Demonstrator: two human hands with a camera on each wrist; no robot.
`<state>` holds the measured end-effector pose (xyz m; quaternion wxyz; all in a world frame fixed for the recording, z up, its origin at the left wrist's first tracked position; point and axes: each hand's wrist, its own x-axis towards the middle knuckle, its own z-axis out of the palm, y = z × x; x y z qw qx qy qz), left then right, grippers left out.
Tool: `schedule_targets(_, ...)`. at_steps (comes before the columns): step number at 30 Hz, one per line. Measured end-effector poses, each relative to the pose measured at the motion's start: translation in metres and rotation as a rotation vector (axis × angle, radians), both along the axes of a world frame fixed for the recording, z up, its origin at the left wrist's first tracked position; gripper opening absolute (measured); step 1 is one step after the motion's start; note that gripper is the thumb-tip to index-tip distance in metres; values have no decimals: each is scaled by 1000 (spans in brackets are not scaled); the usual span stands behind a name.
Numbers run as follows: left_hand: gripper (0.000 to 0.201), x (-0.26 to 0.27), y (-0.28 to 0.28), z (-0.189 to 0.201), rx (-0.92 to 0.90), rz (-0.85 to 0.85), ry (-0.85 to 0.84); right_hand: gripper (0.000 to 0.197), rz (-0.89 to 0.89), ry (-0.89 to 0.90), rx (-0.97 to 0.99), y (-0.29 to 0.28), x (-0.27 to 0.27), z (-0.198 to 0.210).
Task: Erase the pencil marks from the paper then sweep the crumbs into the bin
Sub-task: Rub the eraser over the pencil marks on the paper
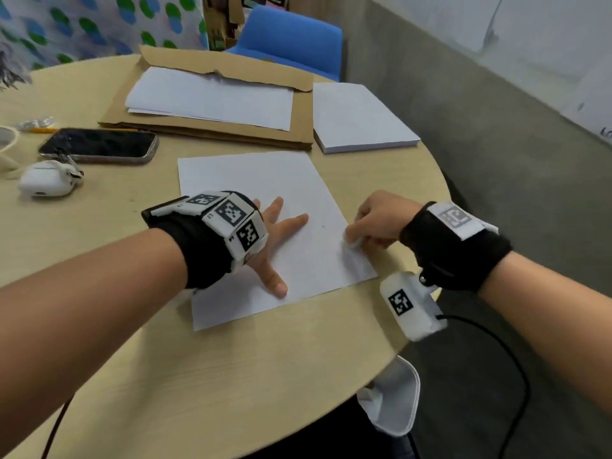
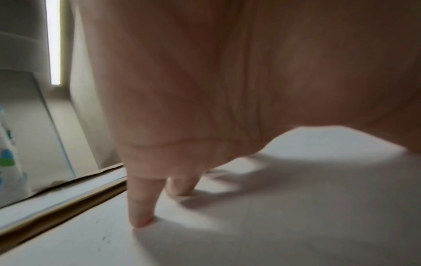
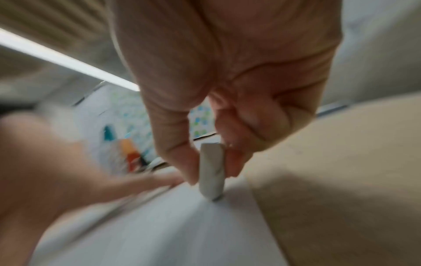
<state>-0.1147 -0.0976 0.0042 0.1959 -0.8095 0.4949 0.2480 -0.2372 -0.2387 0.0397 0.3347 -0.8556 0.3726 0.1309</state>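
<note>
Lying near the round table's (image 1: 99,376) right edge, white paper (image 1: 251,180) shows only faint specks, no readable writing. Right hand (image 1: 381,218) pinches a white eraser (image 3: 212,172), tip touching the sheet's right edge. Left hand (image 1: 275,233) spread flat, fingers (image 2: 139,208) pressing the sheet. Behind: paper stack (image 1: 361,117), cardboard (image 1: 205,130), phone (image 1: 99,145), earbud case (image 1: 46,183).

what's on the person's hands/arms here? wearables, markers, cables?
Forearms and hands are bare, with no sleeves. Each wrist carries a black fabric wrap. The left wrap bears white blocks printed with black square fiducial markers. The right wrap has a white marker tag and a white camera pod below it, trailing a black cable.
</note>
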Motion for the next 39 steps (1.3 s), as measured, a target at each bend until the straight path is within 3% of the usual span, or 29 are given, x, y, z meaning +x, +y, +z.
schedule_targets(2,125,0,0,1,-26,11,14,5,-224,-232,362,-4,-4,0)
schedule_targets(5,123,-2,0,3,-36,17,4,9,-492,-504,917,15,-7,-5)
schedule_targets(7,123,-10,-1,5,-17,-26,-29,14,-474,-501,1231,44,-9,-17)
schedule_targets(9,126,-14,-1,5,-9,-88,-66,15,-385,-419,1337,61,-10,-30)
schedule_targets(11,133,-10,0,4,-7,-48,-20,14,-434,-471,1276,53,-6,-36)
schedule_targets(14,134,1,3,3,-1,19,53,12,-750,-781,958,19,2,-30)
schedule_targets(16,136,3,2,3,18,8,62,15,-818,-904,896,13,1,-23)
schedule_targets(18,136,1,1,3,23,-2,43,16,-702,-828,1115,27,-5,-21)
schedule_targets(20,134,-3,-1,0,22,-17,-14,12,-483,-552,1331,51,-11,-23)
schedule_targets(22,133,-6,-1,-1,19,-21,-71,12,-356,-348,1393,60,-13,-30)
schedule_targets(23,134,-5,-1,-1,18,-17,-59,13,-359,-331,1382,57,-11,-32)
schedule_targets(26,138,1,2,3,26,2,36,11,-521,-540,1158,29,2,-31)
schedule_targets(29,126,3,0,8,-14,12,33,12,-595,-729,839,2,8,-19)
schedule_targets(34,92,3,-16,17,-196,46,89,9,-178,-456,528,-9,9,-5)
schedule_targets(39,101,0,-25,6,-285,38,170,6,181,-179,229,5,24,-8)
